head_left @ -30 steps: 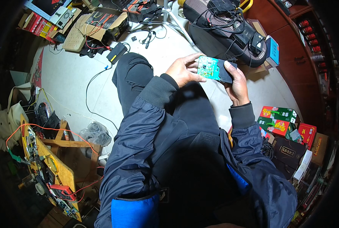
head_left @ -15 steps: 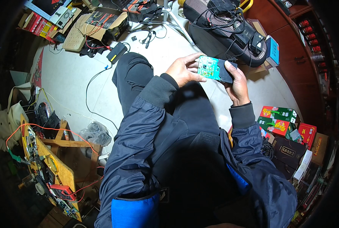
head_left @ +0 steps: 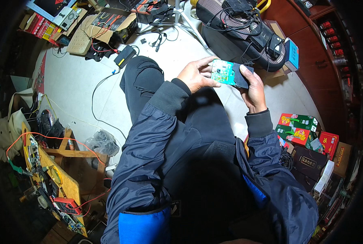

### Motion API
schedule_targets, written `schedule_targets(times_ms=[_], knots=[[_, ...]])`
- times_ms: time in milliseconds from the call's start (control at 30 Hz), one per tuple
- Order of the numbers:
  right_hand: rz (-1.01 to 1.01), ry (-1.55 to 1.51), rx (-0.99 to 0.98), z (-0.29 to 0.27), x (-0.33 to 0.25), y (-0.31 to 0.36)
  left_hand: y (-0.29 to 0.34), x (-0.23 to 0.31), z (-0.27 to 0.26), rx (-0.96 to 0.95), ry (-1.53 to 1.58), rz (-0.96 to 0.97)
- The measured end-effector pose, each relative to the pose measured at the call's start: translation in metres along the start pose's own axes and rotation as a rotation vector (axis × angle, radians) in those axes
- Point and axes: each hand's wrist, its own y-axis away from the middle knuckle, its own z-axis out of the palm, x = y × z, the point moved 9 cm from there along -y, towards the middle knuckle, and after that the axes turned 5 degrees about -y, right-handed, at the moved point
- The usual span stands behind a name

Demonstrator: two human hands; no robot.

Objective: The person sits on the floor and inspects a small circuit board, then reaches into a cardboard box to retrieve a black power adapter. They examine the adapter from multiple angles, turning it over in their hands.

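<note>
Between my two hands, above my knees, is a green circuit board with small parts on its face. A flat black casing adjoins its right side; I cannot tell how the two are joined. My left hand grips the board's left edge, thumb below and fingers above. My right hand is closed round the casing, its thumb lying across the top. The fingers beneath the casing are hidden.
A dark speaker-like case with tangled black cables stands ahead to the right. A wooden bench with a red multimeter is at the left. Colourful boxes are stacked at the right. A black adapter with a cable lies on the floor.
My right thumb has shifted slightly on the black casing. Both hands and the circuit board are otherwise in nearly the same place.
</note>
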Motion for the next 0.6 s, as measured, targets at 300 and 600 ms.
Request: schedule_targets(times_ms=[300,600], knots=[[0.027,-0.045,0.001,-0.0041,0.0036,-0.0019,-0.0002,0.0009,0.0021,-0.023,0.044,0.015],[0.017,-0.024,0.004,-0.0003,0.0009,-0.0008,0.0008,0.0020,0.0006,0.001,0.003,0.003]])
